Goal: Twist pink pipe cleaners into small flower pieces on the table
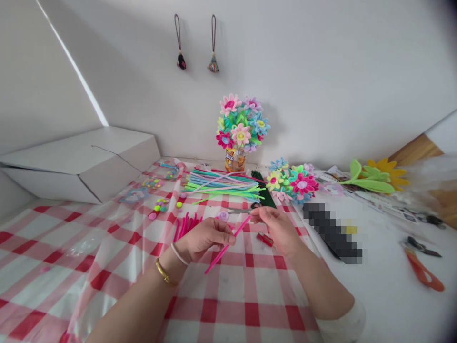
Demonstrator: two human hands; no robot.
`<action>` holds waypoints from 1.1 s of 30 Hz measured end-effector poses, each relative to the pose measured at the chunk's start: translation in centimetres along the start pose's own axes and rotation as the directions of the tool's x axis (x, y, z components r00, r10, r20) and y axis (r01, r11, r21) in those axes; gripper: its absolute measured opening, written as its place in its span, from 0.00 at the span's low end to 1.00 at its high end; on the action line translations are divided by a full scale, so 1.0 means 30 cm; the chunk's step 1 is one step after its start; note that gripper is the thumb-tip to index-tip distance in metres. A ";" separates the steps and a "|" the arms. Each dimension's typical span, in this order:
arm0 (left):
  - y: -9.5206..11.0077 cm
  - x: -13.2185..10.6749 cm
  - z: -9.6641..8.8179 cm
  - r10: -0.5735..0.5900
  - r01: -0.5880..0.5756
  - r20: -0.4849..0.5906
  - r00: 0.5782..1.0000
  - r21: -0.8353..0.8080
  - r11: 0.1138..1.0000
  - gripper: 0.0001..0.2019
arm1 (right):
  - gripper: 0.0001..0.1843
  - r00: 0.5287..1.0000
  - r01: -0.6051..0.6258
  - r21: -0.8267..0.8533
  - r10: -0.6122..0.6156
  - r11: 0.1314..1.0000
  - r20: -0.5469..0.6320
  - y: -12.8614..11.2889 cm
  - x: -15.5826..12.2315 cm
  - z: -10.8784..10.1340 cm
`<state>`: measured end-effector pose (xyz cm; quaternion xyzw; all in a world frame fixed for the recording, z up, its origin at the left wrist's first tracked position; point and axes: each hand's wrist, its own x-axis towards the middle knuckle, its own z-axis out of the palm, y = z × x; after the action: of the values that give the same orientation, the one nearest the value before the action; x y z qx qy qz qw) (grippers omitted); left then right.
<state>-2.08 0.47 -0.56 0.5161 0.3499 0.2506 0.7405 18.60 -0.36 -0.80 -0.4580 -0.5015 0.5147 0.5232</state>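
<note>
My left hand pinches a bright pink pipe cleaner near its middle, between thumb and fingers. The upper end of that pipe cleaner meets the fingertips of my right hand, which are closed on it. It slants from lower left to upper right above the checked cloth. Beside my left hand lies a bunch of short pink pipe cleaners, partly covered by the hand. Scissors lie just beyond my hands, their handles partly behind my right hand. A small red item rests under my right hand.
Long pipe cleaners in blue, lilac and green lie behind my hands. Pipe-cleaner flowers stand in a jar; more flowers lie to the right. A white box is at left, orange-handled pliers far right.
</note>
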 end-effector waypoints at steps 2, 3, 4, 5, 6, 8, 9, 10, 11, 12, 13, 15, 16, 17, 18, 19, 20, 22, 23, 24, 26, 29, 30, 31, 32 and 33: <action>0.000 -0.001 0.001 -0.004 0.004 -0.002 1.000 -0.012 1.000 0.10 | 0.13 1.000 -0.006 -0.060 0.006 0.998 0.002 -0.006 -0.003 0.001; 0.001 -0.002 0.002 -0.004 0.004 -0.002 1.000 -0.014 1.000 0.10 | 0.13 1.000 -0.011 -0.085 0.012 0.996 0.006 -0.008 -0.006 0.003; 0.002 -0.003 0.003 -0.005 0.005 0.000 1.000 -0.017 1.000 0.10 | 0.13 1.000 -0.014 -0.102 0.015 0.995 0.009 -0.009 -0.010 0.007; 0.003 -0.004 0.005 -0.006 0.006 0.005 1.000 -0.019 1.000 0.10 | 0.12 1.000 -0.017 -0.114 0.019 0.993 0.017 -0.010 -0.014 0.010; 0.005 -0.005 0.006 -0.008 0.009 0.011 1.000 -0.021 1.000 0.10 | 0.11 0.999 -0.019 -0.122 0.023 0.992 0.027 -0.011 -0.017 0.013; 0.007 -0.006 0.008 -0.023 0.023 0.026 0.999 -0.027 0.999 0.10 | 0.10 0.998 -0.020 -0.136 0.027 0.991 0.049 -0.012 -0.022 0.018; 0.007 -0.007 0.009 -0.029 0.030 0.029 0.999 -0.030 0.999 0.10 | 0.10 0.998 -0.018 -0.143 0.026 0.990 0.056 -0.013 -0.023 0.019; 0.008 -0.007 0.009 -0.031 0.032 0.028 0.999 -0.033 0.999 0.10 | 0.10 0.998 -0.013 -0.151 0.022 0.988 0.058 -0.013 -0.024 0.019; 0.007 -0.007 0.009 -0.030 0.031 0.025 0.999 -0.034 0.999 0.10 | 0.10 0.998 -0.007 -0.162 0.016 0.987 0.058 -0.014 -0.024 0.019; 0.007 -0.006 0.009 -0.029 0.030 0.024 0.999 -0.034 0.999 0.10 | 0.11 0.998 0.001 -0.175 0.009 0.985 0.055 -0.014 -0.024 0.019; 0.006 -0.006 0.008 -0.025 0.026 0.024 0.999 -0.031 0.999 0.10 | 0.11 0.999 0.007 -0.187 0.003 0.982 0.050 -0.014 -0.023 0.019; 0.004 -0.005 0.006 -0.020 0.020 0.024 1.000 -0.024 1.000 0.09 | 0.12 0.999 0.012 -0.213 -0.003 0.977 0.043 -0.014 -0.023 0.018; 0.003 -0.005 0.005 -0.021 0.022 0.023 1.000 -0.020 1.000 0.09 | 0.12 0.999 0.012 -0.226 -0.002 0.974 0.042 -0.014 -0.024 0.017; 0.003 -0.004 0.003 -0.024 0.024 0.022 0.999 -0.017 1.000 0.09 | 0.13 0.999 0.011 -0.237 -0.001 0.971 0.044 -0.014 -0.024 0.017; 0.002 -0.004 0.002 -0.026 0.026 0.021 0.999 -0.015 1.000 0.10 | 0.13 0.999 0.012 -0.246 0.001 0.969 0.050 -0.015 -0.025 0.016; 0.002 -0.004 0.001 -0.026 0.027 0.020 0.999 -0.014 1.000 0.10 | 0.13 0.998 0.014 -0.253 0.001 0.967 0.058 -0.015 -0.025 0.015; 0.002 -0.005 0.000 -0.026 0.026 0.021 0.999 -0.015 1.000 0.10 | 0.12 0.998 0.016 -0.258 0.001 0.966 0.067 -0.016 -0.025 0.013; 0.004 -0.006 -0.002 -0.017 0.017 0.018 1.000 -0.020 1.000 0.09 | 0.12 0.996 0.019 -0.267 0.005 0.964 0.089 -0.018 -0.025 0.010; 0.006 -0.008 -0.003 -0.011 0.011 0.010 1.000 -0.022 1.000 0.08 | 0.12 0.995 0.018 -0.273 0.009 0.962 0.098 -0.018 -0.024 0.008; 0.009 -0.009 -0.003 -0.006 0.006 -0.001 1.000 -0.022 1.000 0.07 | 0.12 0.994 0.018 -0.283 0.012 0.959 0.105 -0.019 -0.024 0.007; 0.015 -0.013 -0.005 0.003 -0.004 -0.028 1.000 -0.015 1.000 0.06 | 0.12 0.994 0.023 -0.311 0.012 0.950 0.110 -0.018 -0.022 0.005; 0.026 -0.017 -0.007 0.004 -0.005 -0.050 0.999 -0.020 1.000 0.06 | 0.12 0.994 0.048 -0.360 -0.009 0.932 0.109 -0.020 -0.022 0.008; 0.029 -0.018 -0.008 -0.001 -0.001 -0.050 0.999 -0.030 1.000 0.06 | 0.12 0.993 0.056 -0.373 -0.013 0.926 0.117 -0.022 -0.022 0.010; 0.032 -0.019 -0.009 -0.008 0.006 -0.049 0.999 -0.041 0.999 0.06 | 0.11 0.992 0.062 -0.382 -0.014 0.922 0.128 -0.025 -0.023 0.012; 0.034 -0.020 -0.010 -0.018 0.016 -0.049 0.999 -0.048 0.999 0.06 | 0.10 0.990 0.064 -0.386 -0.010 0.920 0.141 -0.029 -0.025 0.014; 0.037 -0.020 -0.010 -0.029 0.026 -0.051 0.998 -0.050 0.998 0.05 | 0.10 0.988 0.063 -0.387 -0.004 0.920 0.152 -0.033 -0.026 0.016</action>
<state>-2.71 0.59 0.56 0.4861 0.3698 0.2621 0.7471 18.22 -1.22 0.19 -0.5049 -0.6393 0.4280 0.3914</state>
